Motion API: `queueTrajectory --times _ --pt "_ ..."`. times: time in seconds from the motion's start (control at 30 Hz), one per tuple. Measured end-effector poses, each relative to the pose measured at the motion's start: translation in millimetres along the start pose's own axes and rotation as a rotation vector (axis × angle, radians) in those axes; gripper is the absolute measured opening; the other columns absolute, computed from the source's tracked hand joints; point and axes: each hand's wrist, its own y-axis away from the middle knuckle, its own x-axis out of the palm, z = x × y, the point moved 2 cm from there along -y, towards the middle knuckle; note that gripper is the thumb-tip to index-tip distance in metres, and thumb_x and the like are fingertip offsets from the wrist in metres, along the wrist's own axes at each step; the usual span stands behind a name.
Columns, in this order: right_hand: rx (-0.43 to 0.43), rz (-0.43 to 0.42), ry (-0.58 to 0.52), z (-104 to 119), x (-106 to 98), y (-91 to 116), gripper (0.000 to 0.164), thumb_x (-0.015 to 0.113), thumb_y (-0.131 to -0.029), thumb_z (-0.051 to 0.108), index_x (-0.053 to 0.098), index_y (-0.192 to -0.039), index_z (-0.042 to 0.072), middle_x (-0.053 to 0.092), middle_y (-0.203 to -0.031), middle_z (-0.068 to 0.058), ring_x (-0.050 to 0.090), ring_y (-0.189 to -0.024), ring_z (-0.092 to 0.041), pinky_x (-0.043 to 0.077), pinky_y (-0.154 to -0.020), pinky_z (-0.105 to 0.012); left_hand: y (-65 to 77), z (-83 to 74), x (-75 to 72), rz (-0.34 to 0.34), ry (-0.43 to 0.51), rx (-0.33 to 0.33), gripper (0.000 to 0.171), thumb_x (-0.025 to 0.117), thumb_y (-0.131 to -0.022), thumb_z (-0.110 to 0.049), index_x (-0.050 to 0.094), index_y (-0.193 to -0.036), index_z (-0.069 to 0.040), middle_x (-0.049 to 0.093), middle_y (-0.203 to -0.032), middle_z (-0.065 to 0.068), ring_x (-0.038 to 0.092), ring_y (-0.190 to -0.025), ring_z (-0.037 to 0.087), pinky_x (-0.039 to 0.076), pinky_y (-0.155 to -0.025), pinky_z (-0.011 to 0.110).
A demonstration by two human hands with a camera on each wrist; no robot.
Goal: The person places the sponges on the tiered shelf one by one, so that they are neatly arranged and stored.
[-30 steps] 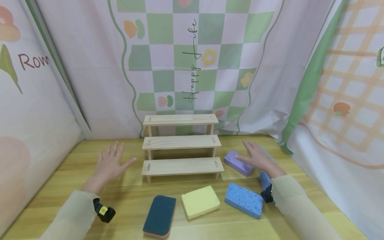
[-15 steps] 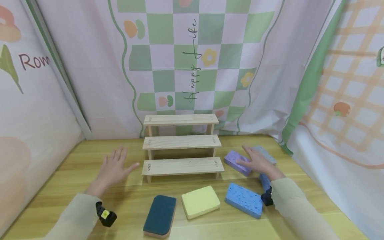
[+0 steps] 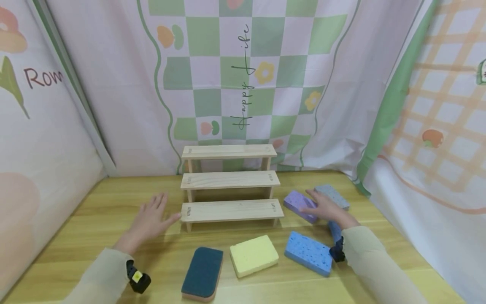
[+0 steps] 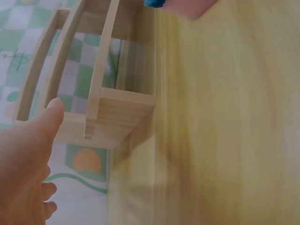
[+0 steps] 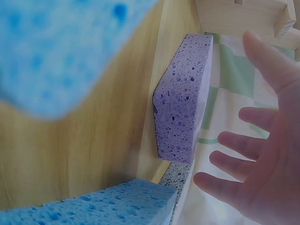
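Observation:
My left hand (image 3: 149,220) hovers with spread fingers at the left end of the three-tier wooden shelf (image 3: 232,211), its thumb tip overlapping the lowest board's corner in the head view. To the right of the shelf, my right hand (image 3: 327,207) hangs over a purple sponge (image 3: 296,202), fingers spread and holding nothing. In the right wrist view the purple sponge (image 5: 183,101) sits apart from the fingers. Behind the right hand lies a grey sponge (image 3: 333,195). A blue sponge (image 3: 335,230) is partly hidden by the right wrist.
Along the front of the wooden table (image 3: 152,280) lie a dark green-topped sponge (image 3: 203,272), a yellow sponge (image 3: 254,255) and a speckled blue sponge (image 3: 308,253). A printed curtain (image 3: 235,76) hangs behind the shelf, with cloth walls on both sides.
My left hand has drifted right and nearer, toward the shelf. My right hand has lowered slightly, uncovering more of the grey sponge. The sponges and shelf stay in place.

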Motion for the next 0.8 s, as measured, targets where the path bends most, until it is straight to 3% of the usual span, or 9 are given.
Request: queueTrajectory --times 0.3,0.53,0.8 --pt "0.052 0.054 -0.021 -2.9 3.1 -0.2 0.075 0.069 -0.083 0.029 0.033 -0.135 -0.013 0.032 -0.134 -0.036 0.03 -0.121 -0.052 0.026 -0.097 -0.062 -1.3 -2.2 13.5 0.003 0.045 0.051 0.085 0.042 -0.093 -0.054 0.015 -0.143 0.008 0.012 -0.147 0.027 0.009 -0.134 0.043 0.005 -0.105 0.058" --pt "0.108 0.1 -0.018 -2.8 3.5 -1.3 0.07 0.07 -0.081 0.017 0.035 -0.134 -0.012 0.035 -0.133 -0.035 0.032 -0.121 -0.051 0.027 -0.096 -0.061 1.1 -5.8 15.0 0.003 0.07 0.091 0.08 0.045 -0.094 -0.048 0.018 -0.142 0.01 0.015 -0.147 0.027 0.012 -0.133 0.042 0.009 -0.106 0.055" --pt "0.106 0.115 0.008 -1.7 3.3 -2.3 0.062 0.069 -0.079 0.009 0.04 -0.13 -0.014 0.039 -0.131 -0.034 0.035 -0.119 -0.05 0.029 -0.096 -0.06 1.8 -8.2 17.7 -0.008 0.078 0.123 0.075 0.046 -0.095 -0.044 0.021 -0.141 0.01 0.018 -0.146 0.026 0.015 -0.133 0.041 0.012 -0.106 0.055"
